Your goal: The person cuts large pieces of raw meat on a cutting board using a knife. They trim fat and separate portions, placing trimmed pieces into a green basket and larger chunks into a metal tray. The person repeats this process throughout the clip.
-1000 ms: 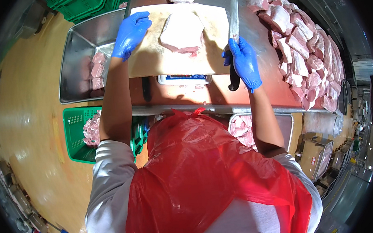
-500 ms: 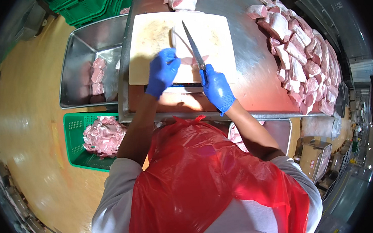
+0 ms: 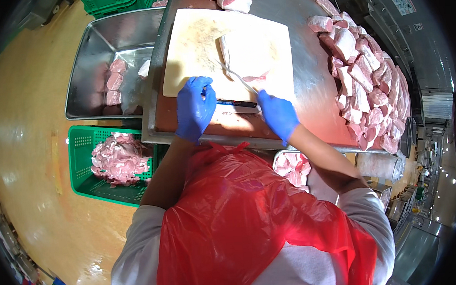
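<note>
My right hand [image 3: 278, 116], in a blue glove, is closed around the handle of a knife [image 3: 241, 79]. The narrow blade points away to the left over a white cutting board [image 3: 274, 40]. Beside the blade lies a long pale strip of meat or fat [image 3: 224, 48]. A small pink meat slice [image 3: 257, 80] rests on the board close to the knife handle. My left hand [image 3: 195, 107], also gloved in blue, is curled closed at the board's near left edge, apart from the strip; the inside of its fingers is hidden.
Many meat pieces [image 3: 361, 66] are heaped on the metal table's right side; one piece [image 3: 235, 3] sits behind the board. A metal tub [image 3: 88, 41] with meat chunks and a green crate [image 3: 84, 175] of trimmings stand left. Below the table's near edge is more meat [image 3: 292, 169].
The knife has swung from pointing away to lying low toward the left, near the strip. My left hand has drawn back toward the near edge. The whole view has shifted slightly.
</note>
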`<state>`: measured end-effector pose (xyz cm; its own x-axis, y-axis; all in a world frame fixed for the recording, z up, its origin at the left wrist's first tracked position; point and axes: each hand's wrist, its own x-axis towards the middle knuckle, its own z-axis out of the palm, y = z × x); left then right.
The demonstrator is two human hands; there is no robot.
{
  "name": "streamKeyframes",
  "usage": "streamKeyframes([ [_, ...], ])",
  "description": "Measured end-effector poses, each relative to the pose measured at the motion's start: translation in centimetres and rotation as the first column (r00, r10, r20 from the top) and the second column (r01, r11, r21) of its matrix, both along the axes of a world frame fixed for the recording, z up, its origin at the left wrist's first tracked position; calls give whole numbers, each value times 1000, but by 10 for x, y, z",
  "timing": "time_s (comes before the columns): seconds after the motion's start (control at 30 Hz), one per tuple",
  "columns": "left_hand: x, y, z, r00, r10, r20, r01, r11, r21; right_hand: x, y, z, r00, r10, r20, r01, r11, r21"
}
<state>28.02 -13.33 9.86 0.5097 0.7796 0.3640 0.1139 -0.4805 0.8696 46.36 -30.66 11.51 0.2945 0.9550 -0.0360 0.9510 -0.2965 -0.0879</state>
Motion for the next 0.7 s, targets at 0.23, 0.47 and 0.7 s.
streamKeyframes([
  [0.23,16,-7,-12,995,-27,97,37,995,-96,0,-66,59,996,-81,27,85,981,-176],
  [0.47,36,-45,-11,989,-132,-69,149,907,395,-3,-8,65,936,-208,-286,291,911,291],
  [0.7,-9,44,-18,980,186,-63,-176,974,139,44,-36,51,685,-343,-643,616,744,259],
])
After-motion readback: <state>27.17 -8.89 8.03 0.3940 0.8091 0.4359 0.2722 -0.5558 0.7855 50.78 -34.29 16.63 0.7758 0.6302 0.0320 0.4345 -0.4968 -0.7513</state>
